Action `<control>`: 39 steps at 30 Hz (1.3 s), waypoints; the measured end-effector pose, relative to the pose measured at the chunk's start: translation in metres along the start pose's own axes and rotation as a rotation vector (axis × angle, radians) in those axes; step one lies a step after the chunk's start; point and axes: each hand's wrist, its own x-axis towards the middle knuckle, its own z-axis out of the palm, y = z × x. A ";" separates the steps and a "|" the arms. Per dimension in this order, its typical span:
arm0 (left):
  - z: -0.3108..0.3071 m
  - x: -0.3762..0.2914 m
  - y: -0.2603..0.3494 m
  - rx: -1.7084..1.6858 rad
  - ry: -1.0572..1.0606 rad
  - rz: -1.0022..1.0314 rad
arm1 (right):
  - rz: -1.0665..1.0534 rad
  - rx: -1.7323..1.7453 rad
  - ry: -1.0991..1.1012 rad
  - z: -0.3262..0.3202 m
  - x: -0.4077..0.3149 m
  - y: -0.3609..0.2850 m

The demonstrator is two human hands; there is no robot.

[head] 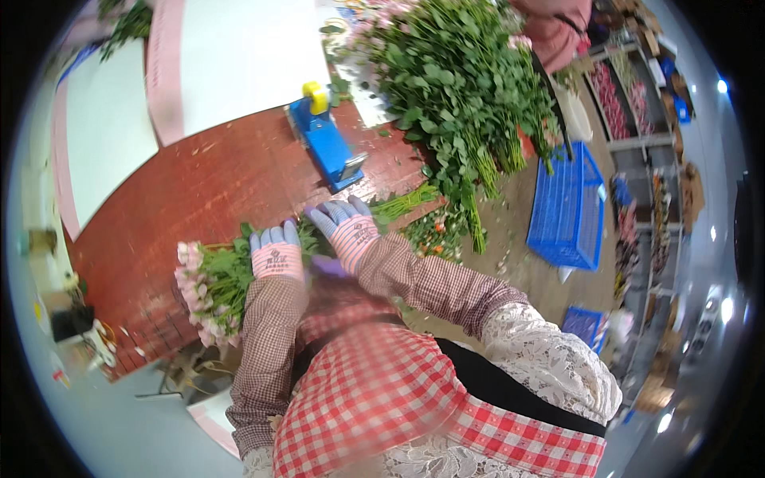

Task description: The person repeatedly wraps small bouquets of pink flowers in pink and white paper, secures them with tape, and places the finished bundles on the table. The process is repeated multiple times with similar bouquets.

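A bunch of pale pink flowers (206, 293) lies along the front edge of the red wooden table (221, 179), blooms to the left. My left hand (276, 254), in a striped pink and grey-blue glove, grips the bunch just behind the blooms. Farther along the stems rests my right hand (346, 224), gloved alike, fingers curled over them. The green stem ends (406, 203) stick out to its right. Both palms are hidden. A blue tape dispenser (329, 143) with a yellow roll stands beyond my right hand.
A large heap of leafy flower stems (460, 83) covers the table's far right. White sheets with pink borders (251, 60) lie at the back left. On the floor to the right stands a blue plastic crate (568, 209), near shelves of flowers (639, 143). Plant scraps (439, 233) lie below the table edge.
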 end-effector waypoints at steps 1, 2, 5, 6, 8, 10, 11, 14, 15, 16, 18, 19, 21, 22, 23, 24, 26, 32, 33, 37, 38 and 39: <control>0.001 0.000 -0.002 0.051 0.031 0.029 | 0.022 0.015 -0.014 0.000 -0.005 -0.002; 0.002 0.001 -0.004 0.119 0.043 0.050 | -0.002 0.035 0.046 0.000 -0.009 -0.004; 0.003 0.006 -0.010 0.113 0.033 0.063 | 0.031 0.052 0.049 -0.004 0.000 -0.010; 0.002 0.008 -0.011 0.124 -0.001 0.067 | 0.040 0.053 0.010 -0.008 0.003 -0.011; -0.001 0.013 -0.012 0.126 -0.096 0.057 | 0.098 0.076 -0.144 -0.015 0.010 -0.010; -0.007 0.016 -0.010 0.211 -0.189 0.052 | 0.081 0.123 -0.148 -0.020 0.013 -0.009; -0.009 0.017 -0.008 0.156 -0.191 0.051 | 0.113 0.116 -0.189 -0.022 0.012 -0.008; -0.017 0.021 -0.001 0.140 -0.296 0.017 | 0.081 0.130 -0.101 -0.024 0.011 -0.004; -0.019 0.021 0.002 0.098 -0.234 0.034 | 0.122 0.107 -0.161 -0.024 0.011 -0.002; -0.019 0.024 0.004 0.070 -0.231 0.045 | 0.128 0.100 -0.170 -0.025 0.012 0.000; -0.017 0.025 0.006 0.066 -0.226 0.061 | 0.125 0.058 -0.195 -0.026 0.014 0.001; -0.015 0.023 0.005 0.088 -0.227 0.048 | 0.133 0.025 -0.244 -0.028 0.016 0.000; -0.009 0.019 0.005 0.166 -0.165 0.122 | 0.053 -0.051 -0.205 -0.029 0.017 -0.003; -0.005 0.025 0.008 0.135 -0.503 0.046 | 0.001 -0.116 -0.132 -0.028 0.018 -0.004; -0.001 0.023 0.009 0.061 -0.262 -0.021 | -0.095 -0.135 -0.107 -0.027 0.020 -0.002; 0.003 0.026 0.010 -0.013 -0.137 -0.053 | -0.171 -0.160 -0.105 -0.022 0.023 -0.003; 0.012 0.031 0.011 -0.144 -0.097 -0.031 | -0.199 -0.145 -0.169 -0.012 0.031 0.000; 0.014 0.033 0.016 -0.148 0.002 -0.093 | -0.073 -0.120 -0.428 -0.003 0.056 0.009; 0.007 0.029 0.019 -0.105 -0.028 -0.075 | -0.013 -0.107 -0.524 -0.006 0.058 0.009; -0.041 0.005 0.016 -0.333 0.065 -0.023 | 0.014 -0.209 -0.643 -0.014 0.066 0.003; -0.057 0.000 0.009 -0.486 0.015 0.066 | 0.011 -0.199 -0.622 -0.014 0.068 0.001; -0.074 -0.005 0.002 -0.643 -0.005 0.141 | 0.016 -0.185 -0.612 -0.014 0.068 -0.001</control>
